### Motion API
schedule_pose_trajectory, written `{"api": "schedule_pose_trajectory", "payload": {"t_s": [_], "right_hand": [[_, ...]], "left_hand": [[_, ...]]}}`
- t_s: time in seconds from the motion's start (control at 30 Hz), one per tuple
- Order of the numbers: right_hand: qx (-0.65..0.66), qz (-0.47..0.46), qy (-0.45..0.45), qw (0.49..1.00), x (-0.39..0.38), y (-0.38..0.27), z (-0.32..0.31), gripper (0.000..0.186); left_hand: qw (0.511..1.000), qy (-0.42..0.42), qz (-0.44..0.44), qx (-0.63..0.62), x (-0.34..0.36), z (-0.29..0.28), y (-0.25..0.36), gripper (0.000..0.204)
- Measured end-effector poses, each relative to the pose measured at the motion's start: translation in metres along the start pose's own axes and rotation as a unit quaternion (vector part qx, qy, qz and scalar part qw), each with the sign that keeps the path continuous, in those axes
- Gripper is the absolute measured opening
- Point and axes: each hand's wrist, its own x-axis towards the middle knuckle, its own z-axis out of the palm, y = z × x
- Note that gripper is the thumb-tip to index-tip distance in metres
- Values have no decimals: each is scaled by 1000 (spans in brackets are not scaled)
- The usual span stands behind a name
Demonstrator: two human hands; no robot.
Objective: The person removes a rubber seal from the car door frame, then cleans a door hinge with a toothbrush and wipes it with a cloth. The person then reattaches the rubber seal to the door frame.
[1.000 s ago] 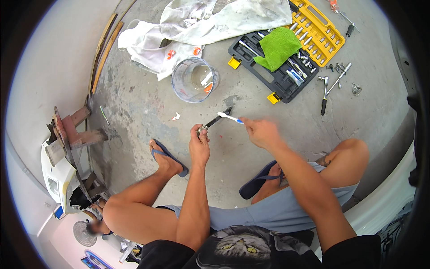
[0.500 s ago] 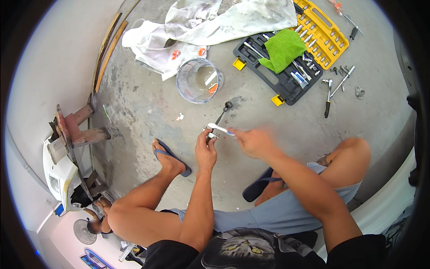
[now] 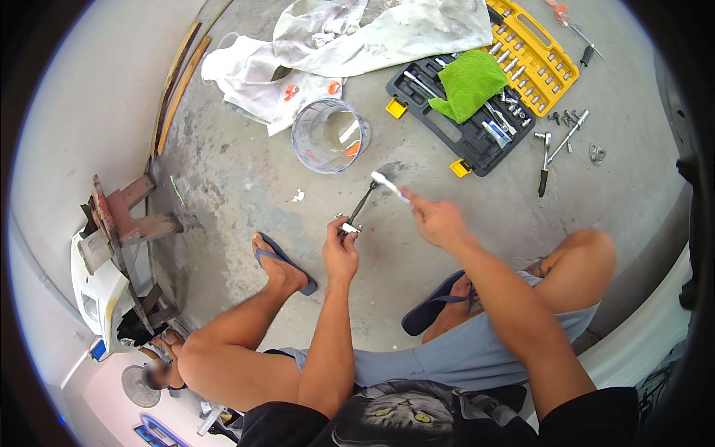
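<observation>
In front of me my left hand point(image 3: 341, 255) is closed around a small metal bracket with shiny bolt ends. From this bracket a thin dark rod point(image 3: 360, 205) slants up and away to the right. My right hand point(image 3: 438, 221) grips a white toothbrush with blue on its handle point(image 3: 390, 186). The brush head lies at the rod's far tip and covers most of it; whether the bristles touch it I cannot tell. Beyond the hands stands a clear plastic tub point(image 3: 313, 153) holding some liquid, a white strip and an orange piece.
A socket tool case point(image 3: 477, 160) lies open at the far right, with a green cloth point(image 3: 471, 83) on it. Beside it are a ratchet point(image 3: 544, 167) and loose bolts. White cloths point(image 3: 253, 71) spread at the back. A wooden stand point(image 3: 123, 212) is at left; another person point(image 3: 167, 357) sits lower left.
My right hand has moved the toothbrush from beside the bracket out to the rod's far tip, up and right. The left hand has barely shifted and keeps its grip.
</observation>
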Motion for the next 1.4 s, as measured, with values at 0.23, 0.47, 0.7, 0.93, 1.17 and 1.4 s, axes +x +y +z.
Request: {"api": "schedule_pose_trajectory", "payload": {"t_s": [0.23,0.47,0.7,0.93,1.17,1.4], "right_hand": [[-49,-36,65,996,2,5,-5,41],[13,7,61,998,3,-6,-15,39],[21,-22,-70,997,-9,-39,-4,36],[78,-45,-105,990,-8,-31,-2,34],[55,-11,-78,995,-2,-30,10,32],[55,30,0,998,-1,-36,6,24]], "left_hand": [[996,-2,22,82,5,-5,10,30],[1000,-1,-3,-23,7,0,12,31],[995,-30,-62,-74,4,0,1,35],[867,-42,-281,-410,0,10,-3,23],[727,-67,-433,-529,16,-9,-3,25],[755,-99,-463,-454,21,-13,2,38]]}}
